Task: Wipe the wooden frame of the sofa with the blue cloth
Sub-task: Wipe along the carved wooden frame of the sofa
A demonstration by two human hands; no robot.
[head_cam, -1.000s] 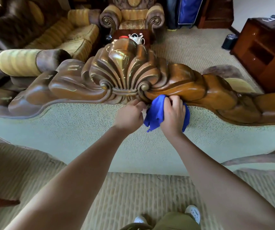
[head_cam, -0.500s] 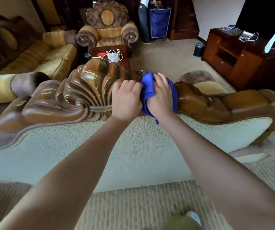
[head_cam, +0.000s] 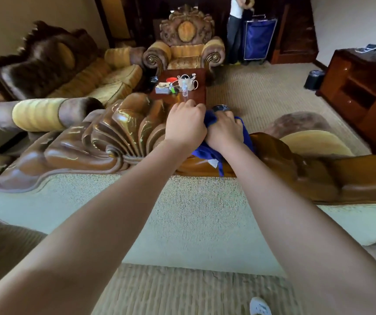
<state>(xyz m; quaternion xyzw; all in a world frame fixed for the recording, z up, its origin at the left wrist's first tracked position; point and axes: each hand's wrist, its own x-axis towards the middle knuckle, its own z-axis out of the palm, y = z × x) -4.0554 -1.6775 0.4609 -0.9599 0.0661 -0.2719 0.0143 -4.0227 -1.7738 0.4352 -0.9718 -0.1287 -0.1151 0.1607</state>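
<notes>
The right hand [head_cam: 224,130] has its grip closed over the blue cloth [head_cam: 207,153], fingers curled down over the far side of the wooden frame [head_cam: 105,137], so the cloth is bunched under the palm on top of the carved crest, with a tail hanging down the near face. The left hand [head_cam: 185,123] lies just beside it, touching, fingers bent over the top of the shell carving; whether it pinches the cloth's edge cannot be told. Below the frame runs the pale fabric sofa back [head_cam: 193,214]. Beyond stands a small dark bench [head_cam: 199,92] carrying clutter, an armchair [head_cam: 185,48] behind it, and another sofa [head_cam: 75,71] at left.
</notes>
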